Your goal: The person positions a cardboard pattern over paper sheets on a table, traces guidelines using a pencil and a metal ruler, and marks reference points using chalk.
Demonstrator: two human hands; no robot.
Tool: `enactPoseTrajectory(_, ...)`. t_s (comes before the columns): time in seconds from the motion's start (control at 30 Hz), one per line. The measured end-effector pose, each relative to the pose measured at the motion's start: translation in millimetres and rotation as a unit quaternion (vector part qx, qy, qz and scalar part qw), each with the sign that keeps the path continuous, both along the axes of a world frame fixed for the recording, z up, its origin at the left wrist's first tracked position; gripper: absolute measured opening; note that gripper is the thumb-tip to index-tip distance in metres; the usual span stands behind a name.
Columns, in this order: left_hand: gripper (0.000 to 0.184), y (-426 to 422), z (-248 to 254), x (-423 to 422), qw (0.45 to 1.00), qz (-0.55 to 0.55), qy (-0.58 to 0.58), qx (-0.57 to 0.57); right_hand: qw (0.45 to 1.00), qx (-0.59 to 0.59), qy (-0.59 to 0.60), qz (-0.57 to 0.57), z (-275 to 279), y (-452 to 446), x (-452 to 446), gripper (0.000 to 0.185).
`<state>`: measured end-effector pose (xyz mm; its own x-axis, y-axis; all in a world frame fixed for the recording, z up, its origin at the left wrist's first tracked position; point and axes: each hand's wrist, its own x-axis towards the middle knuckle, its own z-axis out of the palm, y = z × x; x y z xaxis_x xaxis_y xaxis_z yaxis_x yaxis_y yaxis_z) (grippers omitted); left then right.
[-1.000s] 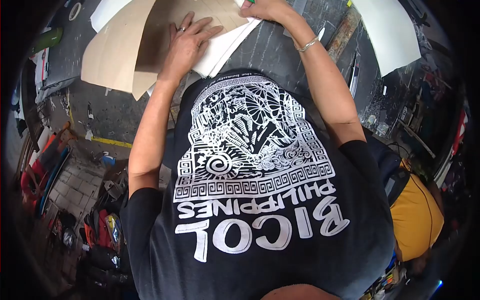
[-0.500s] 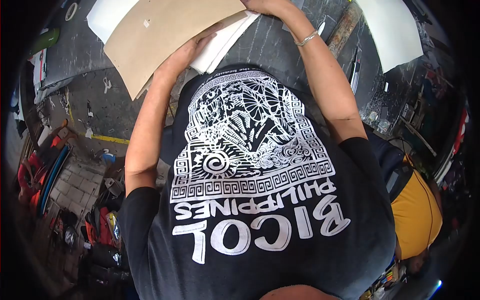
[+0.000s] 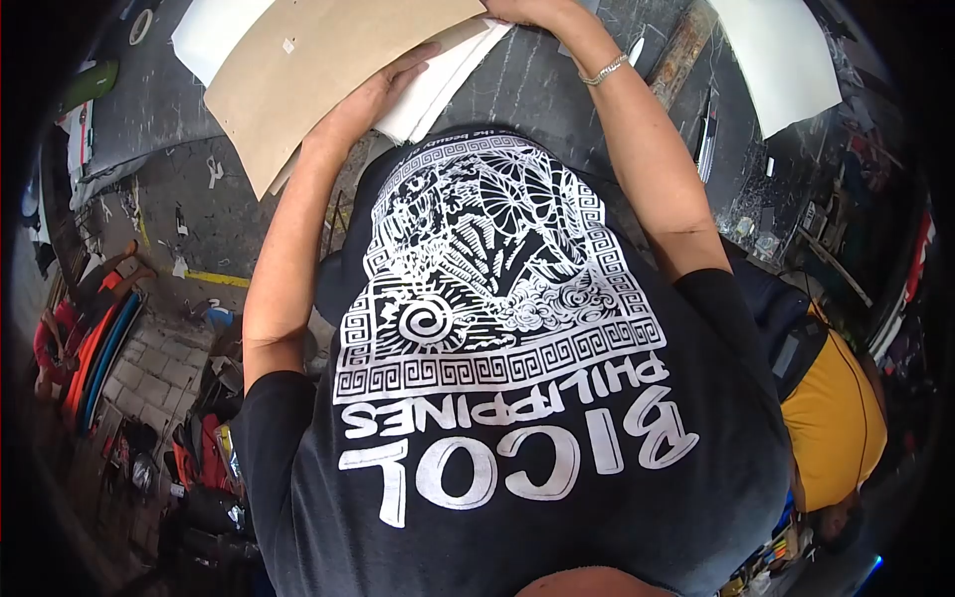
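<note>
A large tan sheet of card [image 3: 328, 70] with a small pale patch bows across the top left of the head view. My left hand [image 3: 383, 88] grips its near edge, with some fingers hidden behind the sheet. At the sheet's right corner, my right hand [image 3: 517, 10] is closed on it, partly cut off by the top of the view. White sheets [image 3: 438, 85] lie in a stack beneath the card, close to my left fingers. Another white sheet [image 3: 204, 45] shows behind the card's left side.
The dark, scratched worktable [image 3: 557, 75] carries a rusty bar [image 3: 684, 50] and a large white sheet [image 3: 781, 65] on the right. A roll of tape [image 3: 142, 26] lies at far left. Another person in a yellow shirt [image 3: 836, 423] is at right, and a person in red [image 3: 50, 343] at left.
The tan card and both hands have barely shifted; my left hand shows slightly more beyond the card's edge. The person at far left has changed position, uncovering more of an orange item.
</note>
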<state>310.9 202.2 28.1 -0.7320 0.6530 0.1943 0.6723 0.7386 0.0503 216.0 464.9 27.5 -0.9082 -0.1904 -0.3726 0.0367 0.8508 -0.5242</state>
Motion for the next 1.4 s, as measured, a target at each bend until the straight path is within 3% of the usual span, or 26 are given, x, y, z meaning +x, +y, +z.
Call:
enactPoseTrajectory(0.1, 0.041, -0.9, -9.5, -1.0, 0.998, 0.014, 0.056, -0.04, 1.0, -0.007, -0.002, 0.007, 0.0, 0.8, 0.6, 0.034)
enactPoseTrajectory(0.17, 0.039, -0.7, -6.8, 1.8, 1.0, 0.01, 0.028, -0.011, 1.0, -0.006, 0.001, 0.017, -6.5, 3.4, 1.4, 0.033)
enactPoseTrajectory(0.3, 0.032, 0.8, -3.9, -3.6, 0.996, -0.01, -0.037, 0.076, 0.984, -0.114, 0.136, -0.026, -3.4, 20.2, 33.8, 0.032)
enactPoseTrajectory(0.4, 0.028, 7.3, 20.9, 5.9, 0.996, 0.04, -0.075, 0.035, 0.94, -0.305, 0.086, -0.127, -13.6, 38.8, 56.2, 0.038)
enactPoseTrajectory(0.5, 0.028, 5.0, 14.6, 4.0, 0.994, 0.051, -0.096, 0.018, 0.918, -0.343, 0.047, -0.192, -2.8, 36.2, 93.0, 0.037)
enactPoseTrajectory(0.6, 0.028, 5.4, 11.7, 3.1, 0.991, 0.038, -0.114, 0.055, 0.892, -0.428, 0.052, -0.135, -22.4, 19.3, 111.2, 0.044)
enactPoseTrajectory(0.63, 0.028, 5.5, 10.2, 1.3, 0.992, 0.019, -0.098, 0.076, 0.896, -0.422, 0.058, -0.123, -24.3, 10.8, 119.7, 0.031)
enactPoseTrajectory(0.73, 0.03, 3.1, 8.6, 0.1, 0.993, -0.011, -0.059, 0.099, 0.905, -0.394, 0.12, -0.103, -30.1, -6.0, 131.4, 0.023)
enactPoseTrajectory(0.77, 0.03, 3.2, 9.1, 0.7, 0.995, -0.006, -0.051, 0.084, 0.88, -0.435, 0.152, -0.116, -47.7, -10.1, 130.9, 0.02)
enactPoseTrajectory(0.97, 0.032, 0.2, -1.0, -2.3, 0.995, -0.016, -0.052, 0.084, 0.936, -0.298, 0.166, -0.084, -30.3, -13.7, 140.4, 0.019)
enactPoseTrajectory(1.07, 0.032, 0.2, -3.2, -1.6, 0.995, -0.013, -0.057, 0.086, 0.934, -0.303, 0.169, -0.086, -26.3, -15.2, 140.7, 0.018)
enactPoseTrajectory(1.17, 0.033, 1.2, -0.6, -2.0, 0.993, -0.01, -0.072, 0.095, 0.878, -0.339, 0.337, -0.026, -42.3, -10.1, 124.9, 0.019)
enactPoseTrajectory(1.27, 0.03, 1.8, 6.1, 3.0, 0.993, 0.028, -0.093, 0.061, 0.867, -0.46, 0.157, -0.107, -34.4, -6.8, 129.4, 0.021)
enactPoseTrajectory(1.3, 0.028, 3.2, 7.9, 3.7, 0.993, 0.045, -0.1, 0.044, 0.848, -0.492, 0.136, -0.14, -7.5, -11.7, 128.5, 0.028)
enactPoseTrajectory(1.37, 0.029, 3.8, 8.1, 2.4, 0.993, 0.037, -0.092, 0.056, 0.859, -0.455, 0.056, -0.229, 43.4, -10.5, 124.8, 0.036)
enactPoseTrajectory(1.4, 0.029, 3.6, 8.3, 2.2, 0.994, 0.034, -0.088, 0.062, 0.879, -0.431, 0.025, -0.201, 40.8, -1.5, 124.0, 0.043)
